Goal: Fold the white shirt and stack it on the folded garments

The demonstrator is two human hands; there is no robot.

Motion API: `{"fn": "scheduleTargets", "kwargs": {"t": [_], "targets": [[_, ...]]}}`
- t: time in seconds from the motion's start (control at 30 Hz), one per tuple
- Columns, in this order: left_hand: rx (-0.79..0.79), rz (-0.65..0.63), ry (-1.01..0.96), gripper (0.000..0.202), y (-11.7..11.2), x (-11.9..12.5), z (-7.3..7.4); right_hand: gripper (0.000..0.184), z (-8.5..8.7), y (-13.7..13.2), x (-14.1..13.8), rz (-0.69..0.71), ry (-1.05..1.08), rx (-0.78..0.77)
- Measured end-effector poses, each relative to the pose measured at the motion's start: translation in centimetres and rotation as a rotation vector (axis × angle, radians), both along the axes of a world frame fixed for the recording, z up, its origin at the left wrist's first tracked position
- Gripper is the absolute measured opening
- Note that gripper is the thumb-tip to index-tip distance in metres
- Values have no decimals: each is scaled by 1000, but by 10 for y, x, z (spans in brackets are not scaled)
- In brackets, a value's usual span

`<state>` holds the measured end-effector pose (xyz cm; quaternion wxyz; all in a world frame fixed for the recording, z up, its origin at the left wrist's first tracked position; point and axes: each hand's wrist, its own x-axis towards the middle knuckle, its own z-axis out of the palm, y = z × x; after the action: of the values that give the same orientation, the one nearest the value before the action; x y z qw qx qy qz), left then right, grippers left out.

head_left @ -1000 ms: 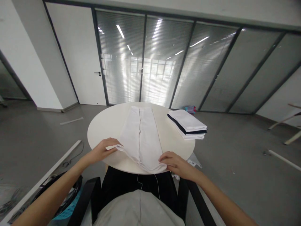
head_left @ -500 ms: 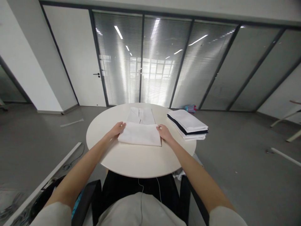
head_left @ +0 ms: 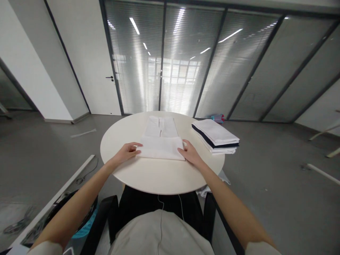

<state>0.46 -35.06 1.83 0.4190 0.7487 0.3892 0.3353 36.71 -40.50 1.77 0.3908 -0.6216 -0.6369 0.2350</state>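
Note:
A white garment (head_left: 162, 141) lies lengthwise on the round white table (head_left: 156, 175), its near part folded back over itself. My left hand (head_left: 126, 152) rests on the table with its fingers touching the near left corner of the fold. At the near right corner, my right hand (head_left: 190, 153) lies against the cloth's edge. Both hands are spread flat and neither lifts the cloth.
A stack of folded white and dark cloths (head_left: 216, 136) sits at the table's right side. I sit in a black chair (head_left: 106, 212). A basket with blue mesh (head_left: 85, 226) stands on the floor at my left. Glass partitions with blinds stand behind the table.
A second ago my hands held the garment's near end at the table's front edge. They carried it away from me and laid it folded; now they have drawn back to its near corners.

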Motion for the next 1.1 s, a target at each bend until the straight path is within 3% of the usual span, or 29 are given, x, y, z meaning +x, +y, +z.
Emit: {"fn": "scheduleTargets", "kwargs": {"t": [0.1, 0.17, 0.3, 0.47, 0.6, 0.77, 1.1], "targets": [[8, 78, -6, 51, 2, 2, -2, 56, -1, -9, -5, 73, 78, 102], [11, 105, -7, 50, 3, 2, -2, 41, -2, -9, -8, 88, 124, 151], [-5, 116, -48, 49, 0, 4, 2, 20, -3, -3, -9, 6, 64, 114], [-88, 124, 19, 47, -6, 8, 9, 21, -4, -1, -9, -102, -80, 39], [-54, 165, 67, 39, -8, 10, 12, 22, -8, -8, -12, -110, -184, 87], [-36, 174, 66, 40, -5, 10, 8, 21, -10, -10, -13, -116, -345, 105], [38, 214, 98, 33, -3, 3, -2, 19, -3, -10, -19, -150, -450, 31]]}}
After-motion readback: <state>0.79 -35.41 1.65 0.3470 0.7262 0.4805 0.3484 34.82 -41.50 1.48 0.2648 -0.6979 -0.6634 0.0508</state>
